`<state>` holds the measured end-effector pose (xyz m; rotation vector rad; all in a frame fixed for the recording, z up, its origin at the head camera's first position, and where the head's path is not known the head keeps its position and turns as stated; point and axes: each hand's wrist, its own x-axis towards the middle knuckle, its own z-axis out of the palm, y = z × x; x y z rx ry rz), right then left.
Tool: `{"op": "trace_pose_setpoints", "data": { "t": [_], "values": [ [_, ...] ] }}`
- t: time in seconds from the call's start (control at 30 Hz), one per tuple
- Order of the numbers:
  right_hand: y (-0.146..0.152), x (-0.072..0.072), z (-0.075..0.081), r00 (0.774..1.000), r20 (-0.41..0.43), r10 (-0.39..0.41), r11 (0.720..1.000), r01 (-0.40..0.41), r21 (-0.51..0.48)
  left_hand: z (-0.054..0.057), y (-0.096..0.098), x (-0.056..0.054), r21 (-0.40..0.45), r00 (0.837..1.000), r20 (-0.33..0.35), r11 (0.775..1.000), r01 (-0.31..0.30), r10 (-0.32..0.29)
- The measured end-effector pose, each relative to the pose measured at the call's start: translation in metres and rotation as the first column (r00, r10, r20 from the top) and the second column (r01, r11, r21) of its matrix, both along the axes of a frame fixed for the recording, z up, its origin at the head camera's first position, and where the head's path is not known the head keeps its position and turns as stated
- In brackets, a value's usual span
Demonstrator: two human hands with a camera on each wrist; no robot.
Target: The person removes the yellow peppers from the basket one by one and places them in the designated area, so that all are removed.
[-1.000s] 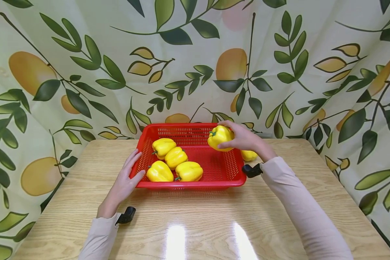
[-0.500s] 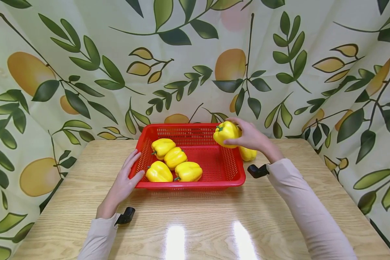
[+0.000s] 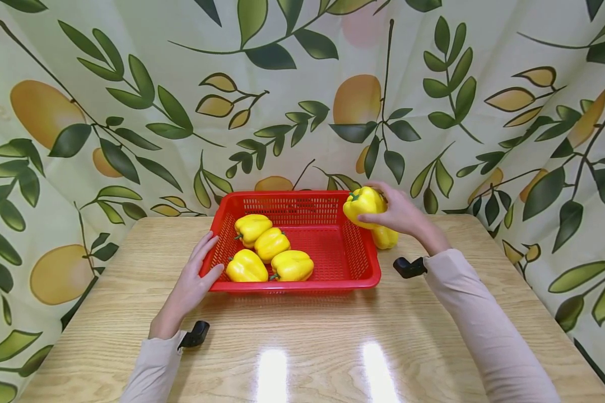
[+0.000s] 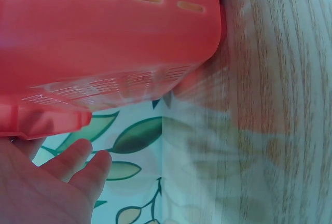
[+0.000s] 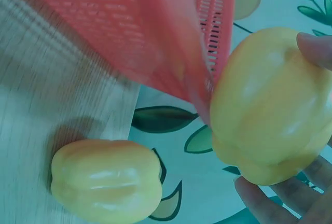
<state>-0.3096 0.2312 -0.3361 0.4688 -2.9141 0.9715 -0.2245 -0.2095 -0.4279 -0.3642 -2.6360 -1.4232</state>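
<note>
My right hand grips a yellow bell pepper, green stem to the left, over the right rim of a red plastic basket. In the right wrist view thumb and fingers wrap this held pepper. Another bell pepper lies on the table just outside the basket's right wall, partly hidden in the head view. Several yellow bell peppers lie inside the basket toward its left. My left hand rests on the basket's left rim, fingers extended; the left wrist view shows its fingers beside the rim.
The basket stands on a light wooden table near its back edge. Behind hangs a curtain printed with leaves and fruit. Each sleeve cuff carries a black wrist device.
My right hand has carried the held pepper to the right, from above the basket's inside to its right rim. My left hand has stayed at the left rim.
</note>
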Motion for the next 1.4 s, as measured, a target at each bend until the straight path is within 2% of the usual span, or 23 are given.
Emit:
{"op": "trace_pose_setpoints", "data": {
  "t": [0.43, 0.87, 1.07, 1.4],
  "values": [
    [0.02, 0.002, -0.004, 0.998, 0.016, -0.068, 0.998, 0.068, 0.001, 0.0, 0.0, -0.001, -0.014, 1.0, 0.02, 1.0, -0.009, 0.01],
    [0.039, 0.001, -0.015, 0.99, -0.015, -0.139, 0.99, 0.139, 0.011, -0.003, -0.001, -0.003, -0.012, 1.0, -0.003, 1.0, -0.008, 0.008],
    [0.048, 0.002, -0.021, 0.984, 0.003, -0.176, 0.984, 0.176, 0.0, -0.002, 0.0, -0.003, 0.001, 1.0, -0.011, 1.0, 0.009, -0.009],
    [0.061, 0.0, -0.03, 0.972, -0.007, -0.233, 0.972, 0.233, 0.005, 0.001, 0.0, -0.001, 0.0, 1.0, 0.029, 1.0, 0.001, -0.001]
  ]
}}
